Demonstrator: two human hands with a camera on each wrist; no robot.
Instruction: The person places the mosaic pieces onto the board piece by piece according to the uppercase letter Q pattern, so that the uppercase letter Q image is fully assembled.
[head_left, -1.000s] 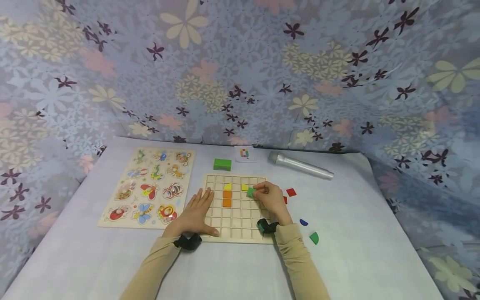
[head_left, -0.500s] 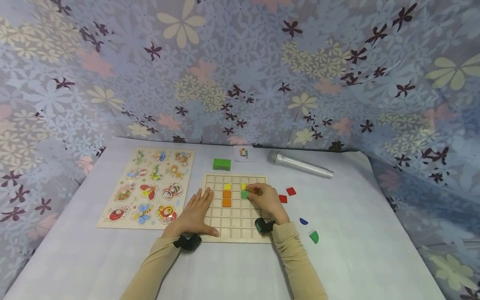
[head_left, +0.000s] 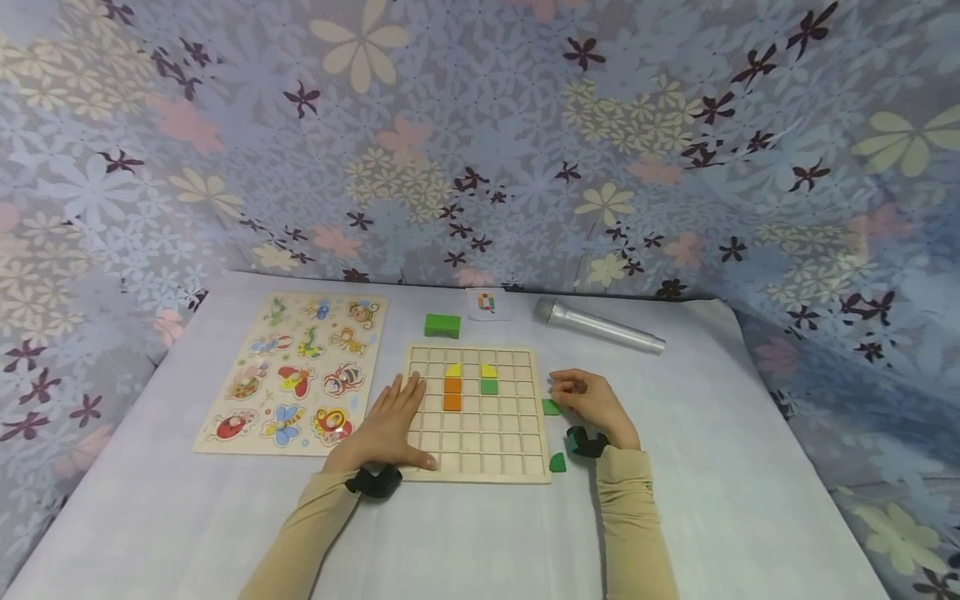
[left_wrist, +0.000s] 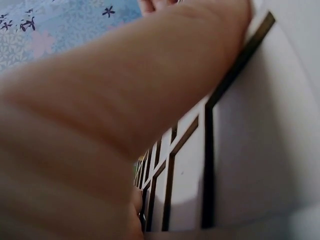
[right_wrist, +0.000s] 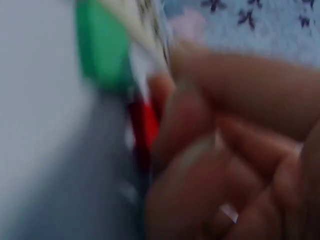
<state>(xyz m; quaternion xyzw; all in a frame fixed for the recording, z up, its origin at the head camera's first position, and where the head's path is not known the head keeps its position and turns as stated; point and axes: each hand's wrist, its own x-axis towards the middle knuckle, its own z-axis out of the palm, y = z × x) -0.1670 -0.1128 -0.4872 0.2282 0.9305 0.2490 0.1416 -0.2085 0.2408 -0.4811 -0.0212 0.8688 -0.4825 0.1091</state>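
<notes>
My left hand (head_left: 386,425) lies flat with fingers spread on the left edge of the wooden grid board (head_left: 480,477); the left wrist view shows its base beside the grid. My right hand (head_left: 596,404) is bent just right of the board. In the blurred right wrist view its fingertips are right at a red tile (right_wrist: 145,130), hidden from the head view; I cannot tell whether they grip it. A green piece (head_left: 551,407) and a green quarter-round piece (head_left: 557,462) lie along the board's right edge. Yellow pieces (head_left: 489,371), a green square (head_left: 489,387) and orange squares (head_left: 452,402) sit in the grid.
An insect picture board (head_left: 288,375) lies at the left. Behind the grid are a green block (head_left: 442,326), a small card with a coloured pattern (head_left: 487,304) and a silver microphone (head_left: 600,327). A flowered cloth (head_left: 480,150) hangs at the back.
My right hand has let go of the green square in the grid and moved right off the board, covering the red tiles and uncovering green pieces. The left hand has stayed put.
</notes>
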